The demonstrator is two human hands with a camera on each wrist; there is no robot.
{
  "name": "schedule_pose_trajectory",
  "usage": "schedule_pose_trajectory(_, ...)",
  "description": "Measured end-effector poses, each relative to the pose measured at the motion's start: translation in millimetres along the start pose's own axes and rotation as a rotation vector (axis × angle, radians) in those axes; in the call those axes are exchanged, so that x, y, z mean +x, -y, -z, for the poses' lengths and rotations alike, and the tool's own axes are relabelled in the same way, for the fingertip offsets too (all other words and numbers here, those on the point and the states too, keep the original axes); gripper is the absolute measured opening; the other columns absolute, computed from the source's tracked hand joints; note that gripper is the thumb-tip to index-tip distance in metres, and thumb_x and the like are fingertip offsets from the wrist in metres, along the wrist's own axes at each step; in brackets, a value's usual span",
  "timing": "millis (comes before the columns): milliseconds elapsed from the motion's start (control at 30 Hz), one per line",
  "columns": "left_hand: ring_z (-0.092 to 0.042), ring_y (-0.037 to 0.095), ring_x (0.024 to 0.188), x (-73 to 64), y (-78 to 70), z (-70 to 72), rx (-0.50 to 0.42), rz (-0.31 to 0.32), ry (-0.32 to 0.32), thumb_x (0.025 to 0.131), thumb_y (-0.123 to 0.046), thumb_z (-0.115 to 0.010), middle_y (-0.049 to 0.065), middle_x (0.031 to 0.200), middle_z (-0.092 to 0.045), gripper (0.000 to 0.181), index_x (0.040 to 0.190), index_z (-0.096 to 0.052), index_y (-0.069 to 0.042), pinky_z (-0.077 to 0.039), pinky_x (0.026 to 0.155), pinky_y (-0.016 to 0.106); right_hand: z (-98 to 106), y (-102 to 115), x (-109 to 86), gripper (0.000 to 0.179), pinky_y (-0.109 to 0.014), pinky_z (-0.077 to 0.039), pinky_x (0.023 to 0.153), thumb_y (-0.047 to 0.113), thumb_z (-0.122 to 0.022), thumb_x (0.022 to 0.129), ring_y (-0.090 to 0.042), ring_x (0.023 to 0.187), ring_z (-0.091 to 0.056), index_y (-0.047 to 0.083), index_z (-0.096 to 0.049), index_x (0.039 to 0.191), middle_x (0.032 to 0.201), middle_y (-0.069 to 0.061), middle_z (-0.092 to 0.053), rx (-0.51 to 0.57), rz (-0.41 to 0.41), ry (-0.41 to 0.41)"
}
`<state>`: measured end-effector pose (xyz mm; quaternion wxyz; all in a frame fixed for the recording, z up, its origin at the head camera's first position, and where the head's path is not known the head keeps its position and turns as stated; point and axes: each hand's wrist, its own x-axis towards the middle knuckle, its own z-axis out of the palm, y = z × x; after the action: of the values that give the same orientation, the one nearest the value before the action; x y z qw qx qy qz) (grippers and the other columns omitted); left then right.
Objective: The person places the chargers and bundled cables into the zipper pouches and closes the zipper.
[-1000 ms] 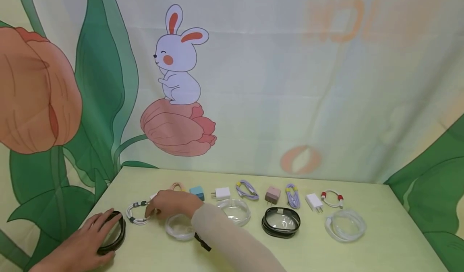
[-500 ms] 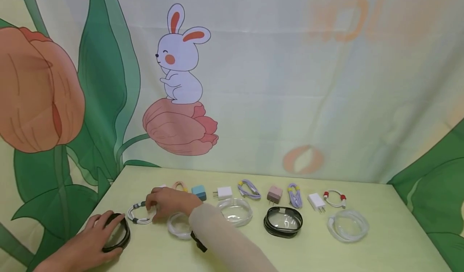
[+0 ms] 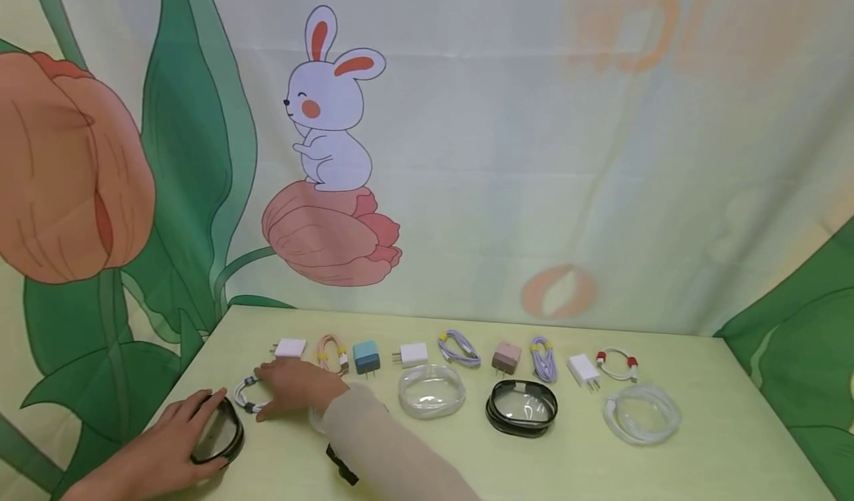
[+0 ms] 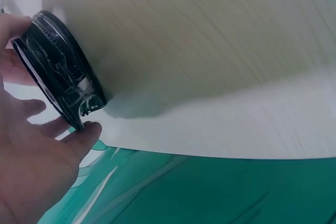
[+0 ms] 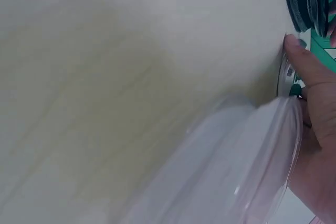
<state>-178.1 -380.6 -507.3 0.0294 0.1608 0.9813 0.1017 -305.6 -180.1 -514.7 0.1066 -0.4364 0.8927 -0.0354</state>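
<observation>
The pale green tabletop [image 3: 700, 449] carries a far row of small chargers and coiled cables and a nearer row of round cases. The right forearm, in a cream sleeve [image 3: 387, 449], reaches from the lower middle toward the left. The right hand [image 3: 293, 386] lies palm down, fingers loosely bent, over the right part of a coiled white cable [image 3: 245, 396]; its fingertips touch the coil, but whether they pinch it I cannot tell. A clear round case [image 5: 236, 166] sits under its wrist. The left hand [image 3: 170, 442] comes in from the lower left corner, fingers curved around the rim of a black round case [image 3: 220, 434] at the near left edge of the tabletop; the left wrist view shows thumb and fingers on opposite sides of the rim. The white cable lies flat as a ring just beyond and to the right of the black case, between the two hands, so it has no clear long axis.
</observation>
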Motion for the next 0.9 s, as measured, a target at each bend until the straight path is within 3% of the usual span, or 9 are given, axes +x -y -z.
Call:
schedule_pose_trajectory(200, -0.056, 0.041, 0.102, 7.9, -6.3, 0.2, -0.018, 0.004, -0.07, 0.072, -0.051, -0.088, 0.027, 0.129, -0.043, 0.101, 0.146, -0.043, 0.002, -0.053, 0.077, 0.053, 6, 2, 1.0, 0.064, -0.011, -0.04, 0.102, 0.049, -0.078, 0.087, 0.004, 0.118, -0.055, 0.026, -0.059, 0.144, 0.135, 0.017, -0.062, 0.025, -0.032, -0.038)
schedule_pose_trajectory(333, -0.057, 0.041, 0.099, 12.9, -9.0, 1.0, -0.049, 0.001, -0.108, 0.07, -0.051, -0.089, 0.029, 0.128, -0.042, 0.1, 0.142, -0.046, 0.003, -0.054, 0.075, 0.053, 10, 1, -1.6, 0.055, -0.011, -0.044, 0.09, 0.044, -0.081, 0.086, 0.004, 0.098, -0.057, 0.029, -0.066, 0.136, 0.12, 0.02, -0.067, 0.029, -0.046, -0.073)
schedule_pose_trajectory(500, -0.057, 0.049, 0.106, 19.3, -14.2, -1.5, -0.066, -0.029, -0.168, 0.071, -0.048, -0.09, 0.031, 0.133, -0.041, 0.099, 0.138, -0.044, 0.008, -0.052, 0.081, 0.059, 18, -7, -8.4, 0.052, -0.011, -0.046, 0.087, 0.043, -0.085, 0.082, 0.005, 0.092, -0.056, 0.032, -0.07, 0.13, 0.114, 0.021, -0.069, 0.103, -0.108, -0.115)
schedule_pose_trajectory(667, -0.052, 0.054, 0.114, 28.0, -17.8, -5.0, -0.068, -0.007, -0.17, 0.075, -0.05, -0.086, 0.033, 0.138, -0.04, 0.1, 0.14, -0.04, 0.01, -0.049, 0.087, 0.065, 23, -20, -11.2, 0.052, -0.011, -0.046, 0.087, 0.047, -0.086, 0.079, 0.004, 0.095, -0.057, 0.032, -0.072, 0.128, 0.114, 0.02, -0.07, 0.109, -0.105, -0.146)
schedule_pose_trajectory(900, -0.051, 0.057, 0.113, 25.6, -19.6, -10.2, -0.091, 0.098, -0.081, 0.077, -0.059, -0.081, 0.038, 0.135, -0.04, 0.106, 0.14, -0.037, 0.014, -0.049, 0.086, 0.067, 16, -20, -14.2, 0.048, -0.008, -0.043, 0.086, 0.051, -0.08, 0.084, 0.007, 0.101, -0.057, 0.036, -0.071, 0.129, 0.119, 0.022, -0.069, 0.084, 0.009, -0.122)
